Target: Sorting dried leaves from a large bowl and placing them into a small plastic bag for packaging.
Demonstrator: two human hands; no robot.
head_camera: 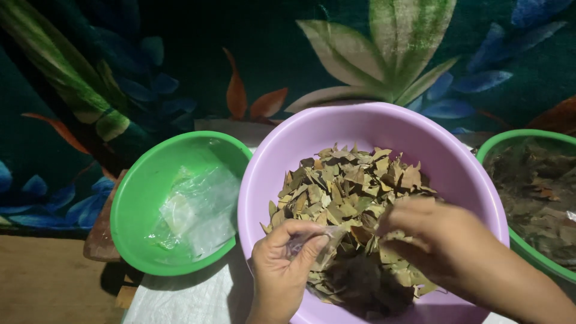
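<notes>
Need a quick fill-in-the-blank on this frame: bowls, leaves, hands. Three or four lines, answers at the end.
1. The dried leaves under both hands lie in a ____ bowl.
2. The left hand pinches a small clear ____ bag.
3. The green bowl at the left holds clear plastic ____.
4. The right hand rests on the ____.

Answers: purple; plastic; bags; leaves

Plastic, leaf and film
Smooth glossy plastic lilac bowl [270, 180] holds dry, matt, brittle leaves [348, 186]; green bowl [129, 204] shines too, with crinkly clear bags [201, 210].
</notes>
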